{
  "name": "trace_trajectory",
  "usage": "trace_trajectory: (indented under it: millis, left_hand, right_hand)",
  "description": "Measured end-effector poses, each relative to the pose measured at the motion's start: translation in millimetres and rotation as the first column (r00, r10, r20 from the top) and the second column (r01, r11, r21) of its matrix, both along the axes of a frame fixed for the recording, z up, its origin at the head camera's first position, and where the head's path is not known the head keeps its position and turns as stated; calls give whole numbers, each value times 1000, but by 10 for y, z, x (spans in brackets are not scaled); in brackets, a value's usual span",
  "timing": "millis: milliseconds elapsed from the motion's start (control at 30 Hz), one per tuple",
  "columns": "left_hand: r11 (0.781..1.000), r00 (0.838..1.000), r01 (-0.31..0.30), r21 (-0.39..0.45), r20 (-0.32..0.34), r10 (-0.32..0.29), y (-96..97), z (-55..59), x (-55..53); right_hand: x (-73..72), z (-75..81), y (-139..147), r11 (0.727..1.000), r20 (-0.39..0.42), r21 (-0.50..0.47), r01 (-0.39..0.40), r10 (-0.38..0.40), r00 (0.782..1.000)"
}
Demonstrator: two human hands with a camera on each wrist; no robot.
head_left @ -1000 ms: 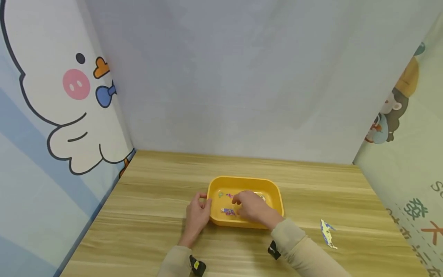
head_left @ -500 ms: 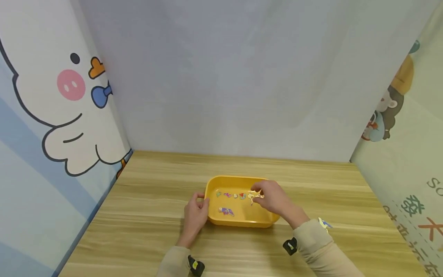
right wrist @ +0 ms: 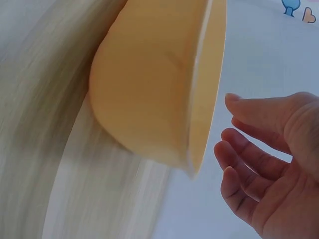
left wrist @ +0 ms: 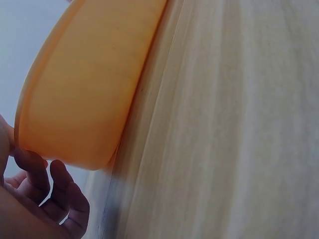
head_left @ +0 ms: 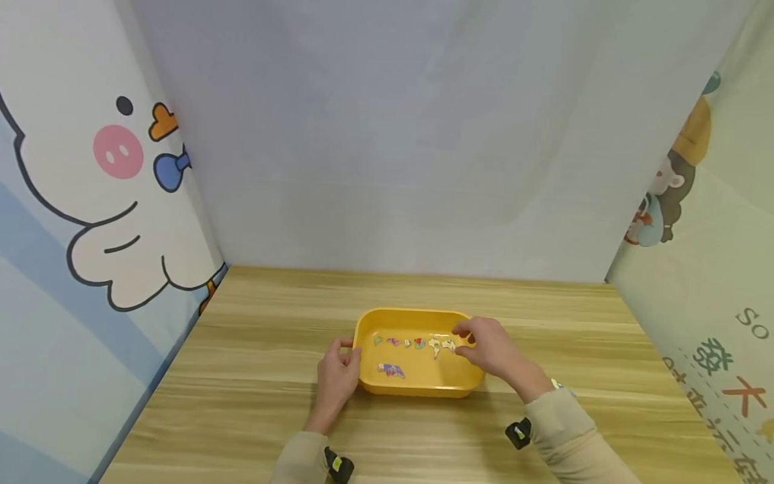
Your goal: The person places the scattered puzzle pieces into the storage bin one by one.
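A yellow plastic tray stands on the wooden table. My left hand holds its left end, thumb at the rim and fingers against the outside; the left wrist view shows the curled fingers beside the tray's wall. Inside lie several small, colourful flat cut-outs in a row, among them a red and teal one and a pale one. A larger purple-blue cut-out lies nearer the front. Over the right end hovers my right hand, thumb and fingers apart, nothing between them.
A pale blue-and-yellow scrap lies on the table, partly hidden behind the right forearm. A grey curtain hangs behind the table, with printed cloths at both sides. Black wrist cameras sit below the sleeves.
My right hand has moved from the tray's middle to its right end, uncovering the row of cut-outs. My left hand stays at the left rim. The right forearm now hides most of the scrap.
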State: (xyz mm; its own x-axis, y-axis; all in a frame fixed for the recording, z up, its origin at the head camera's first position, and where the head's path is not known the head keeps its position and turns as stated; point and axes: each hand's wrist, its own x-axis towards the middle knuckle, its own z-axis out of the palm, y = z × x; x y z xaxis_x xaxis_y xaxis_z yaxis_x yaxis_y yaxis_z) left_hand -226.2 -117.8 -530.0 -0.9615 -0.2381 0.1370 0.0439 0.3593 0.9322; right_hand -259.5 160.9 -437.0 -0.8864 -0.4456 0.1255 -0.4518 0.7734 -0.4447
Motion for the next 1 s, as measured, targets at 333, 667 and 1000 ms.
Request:
trace_trajectory:
  millis: [333, 667, 1000]
  left_hand:
    - [1000, 1000, -5, -24, -10, 5, -1, 2, 1]
    - [1000, 1000, -4, -19, 20, 5, 5, 3, -5]
    - [1000, 999, 10, -9, 42, -9, -2, 30, 1]
  right_hand:
    - [49, 26, 198, 1000, 15, 11, 17, -17, 1000]
    - [69, 23, 435, 999, 0, -8, 34, -34, 999]
    - [119, 79, 659, 997, 4, 0, 76, -76, 997]
